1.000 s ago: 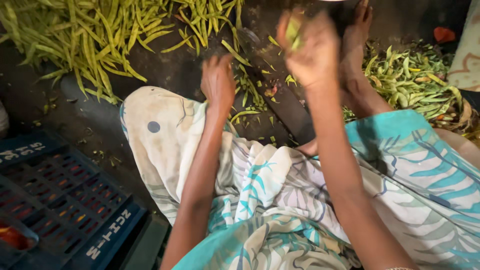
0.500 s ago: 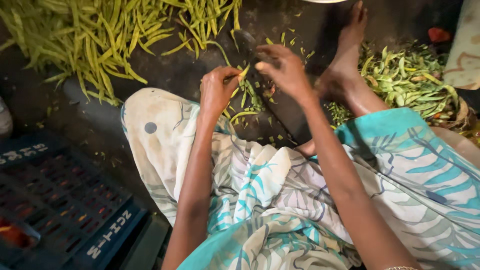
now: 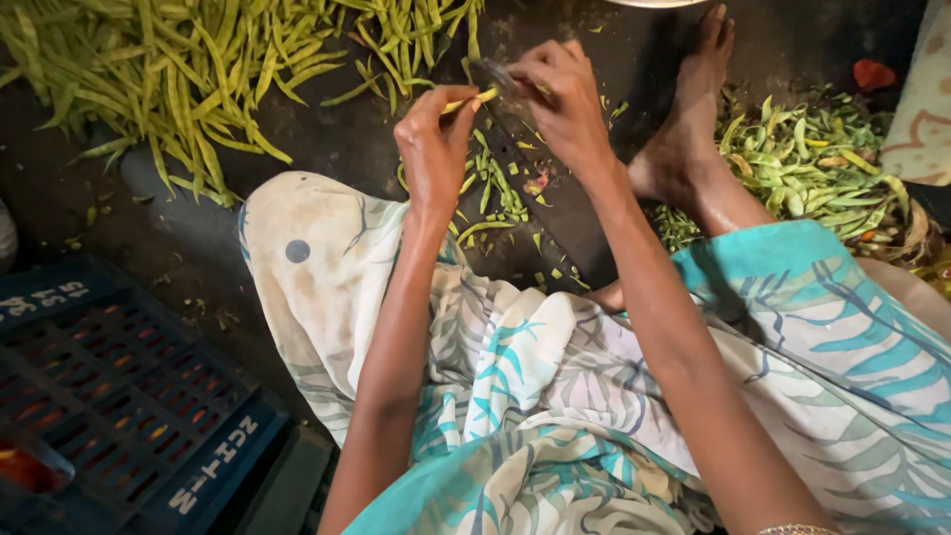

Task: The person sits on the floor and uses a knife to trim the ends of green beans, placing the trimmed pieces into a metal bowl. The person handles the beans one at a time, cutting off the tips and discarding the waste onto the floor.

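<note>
At the lower left sits a dark blue plastic crate [image 3: 119,396], its top a moulded grid of small square holes. Above it, a loose heap of whole green beans [image 3: 178,69], long, slim and slightly curved, spreads across the dark, gritty floor [image 3: 337,149]. The left hand [image 3: 434,149] is closed, thumb and fingertips pinching one end of a pale yellowish-green bean pod [image 3: 468,100], which lies nearly level between the two hands. Just below the hands, short chopped bits of bean [image 3: 495,188] are scattered on the floor. The right hand [image 3: 565,99] is curled shut around a small dark blade [image 3: 490,74], its tip meeting the far end of the pod. Soft draped cloth [image 3: 555,376], cream and turquoise with a leaf pattern, covers the knees under both forearms. To the right a bare foot [image 3: 688,119] rests flat on the floor, and beside it lies a tangled mound of limp, split green trimmings [image 3: 812,168], with a small red scrap [image 3: 872,74] near the top right edge.
</note>
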